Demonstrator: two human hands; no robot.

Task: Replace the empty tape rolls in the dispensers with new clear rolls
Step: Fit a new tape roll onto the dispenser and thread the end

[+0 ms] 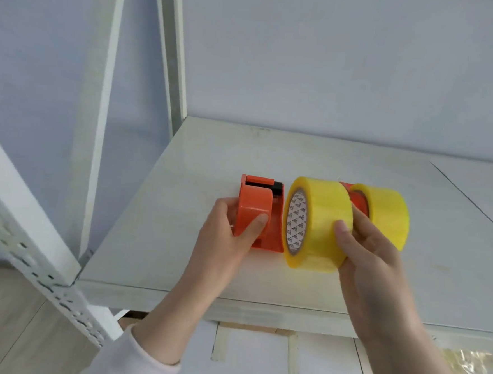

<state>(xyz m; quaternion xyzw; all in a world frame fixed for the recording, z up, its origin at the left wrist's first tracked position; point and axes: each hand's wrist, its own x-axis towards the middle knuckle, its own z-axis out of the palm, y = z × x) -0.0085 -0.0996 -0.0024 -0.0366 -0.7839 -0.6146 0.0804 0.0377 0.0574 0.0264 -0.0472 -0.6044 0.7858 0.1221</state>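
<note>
Left hand [232, 224] gripping orange dispenser [255, 208], right hand [372, 254] holding tape roll [318, 224]

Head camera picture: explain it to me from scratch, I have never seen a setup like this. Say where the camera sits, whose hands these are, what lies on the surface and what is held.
There is no machine here: a person works with bare hands, and the single camera sits on their head, looking forward and down. The white shelf board carries an orange tape dispenser, gripped by the left hand. The right hand holds a yellowish see-through tape roll right beside the dispenser. Behind it stands a second roll, with an orange part next to it, possibly another dispenser; it is mostly hidden.
</note>
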